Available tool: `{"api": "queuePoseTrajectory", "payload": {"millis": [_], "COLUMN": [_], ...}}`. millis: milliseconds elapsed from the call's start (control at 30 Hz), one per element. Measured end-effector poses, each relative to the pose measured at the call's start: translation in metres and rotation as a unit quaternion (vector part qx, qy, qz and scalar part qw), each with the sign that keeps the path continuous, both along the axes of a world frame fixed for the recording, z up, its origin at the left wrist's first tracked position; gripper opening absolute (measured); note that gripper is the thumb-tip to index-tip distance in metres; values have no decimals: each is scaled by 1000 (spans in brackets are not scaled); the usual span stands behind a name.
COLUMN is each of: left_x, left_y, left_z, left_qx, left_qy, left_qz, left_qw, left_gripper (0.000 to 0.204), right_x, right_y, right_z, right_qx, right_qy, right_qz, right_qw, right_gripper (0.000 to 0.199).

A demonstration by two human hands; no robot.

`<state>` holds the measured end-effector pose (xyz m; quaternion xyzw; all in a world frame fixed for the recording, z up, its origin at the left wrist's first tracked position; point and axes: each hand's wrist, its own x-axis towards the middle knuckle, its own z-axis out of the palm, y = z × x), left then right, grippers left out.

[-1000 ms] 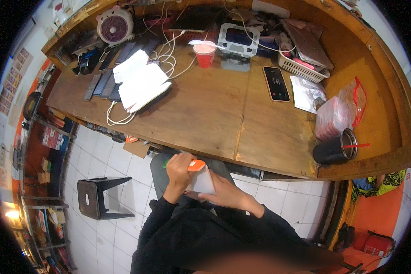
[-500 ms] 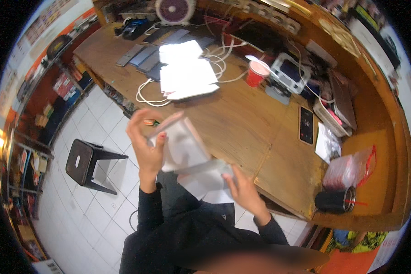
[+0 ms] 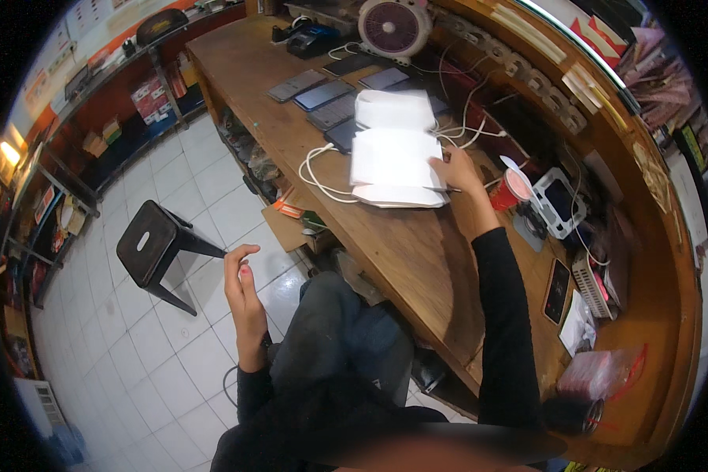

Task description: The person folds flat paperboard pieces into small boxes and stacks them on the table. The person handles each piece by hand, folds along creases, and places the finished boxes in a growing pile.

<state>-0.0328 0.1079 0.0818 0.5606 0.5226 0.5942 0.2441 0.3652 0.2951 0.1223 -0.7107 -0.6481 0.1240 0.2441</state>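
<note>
A pile of bright white sheets (image 3: 389,153) lies on the wooden desk, overexposed so that no detail shows on it. My right hand (image 3: 460,171) reaches across the desk to the pile's right edge, thumb over the paper and fingers bent at the rim. Out over the floor, left of my knees, my left hand (image 3: 245,299) hangs empty with its fingers loosely stretched and apart. Several phones (image 3: 322,94) lie behind and left of the pile. A white cable (image 3: 313,177) loops out from its left side.
A red cup (image 3: 511,190) stands right of my right hand, near a white stand (image 3: 558,206). Farther right lie a dark phone (image 3: 557,291), a plastic packet (image 3: 590,374) and a black tumbler (image 3: 573,414). A fan (image 3: 395,27) stands at the back. A black stool (image 3: 161,248) stands at left.
Both hands held pale sheets over my lap; these are gone from there. My right hand has moved forward to the pile. My left hand has let go and dropped lower. The view has shifted.
</note>
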Motion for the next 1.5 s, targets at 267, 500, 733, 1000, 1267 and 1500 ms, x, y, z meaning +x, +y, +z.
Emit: {"api": "queuePoseTrajectory", "payload": {"millis": [267,500,733,1000,1267,1500], "left_x": [-16,2,-29,-31,25,19], "left_y": [8,-9,-39,-49,-112,-189], "left_z": [-9,-6,-2,6,-88,-160], "left_qx": [-40,-26,-51,-37,-259,-379], "left_qy": [-5,3,-8,-209,-208,140], "left_qz": [-39,-99,-84,-219,-73,-486], "left_qw": [998,995,995,952,940,775], "left_gripper": [32,30,30,51,59,37], "right_x": [15,5,-23,-86,-159,-86], "right_y": [5,15,-1,-148,-295,-349], "right_z": [-33,-29,28,62,-42,-160], "right_qx": [-132,-30,82,188,18,-280], "right_qy": [199,173,242,365,253,229], "right_qz": [-33,-10,-10,73,137,100], "right_qw": [971,984,967,909,958,927], "right_gripper": [90,62,47,43,67,71]}}
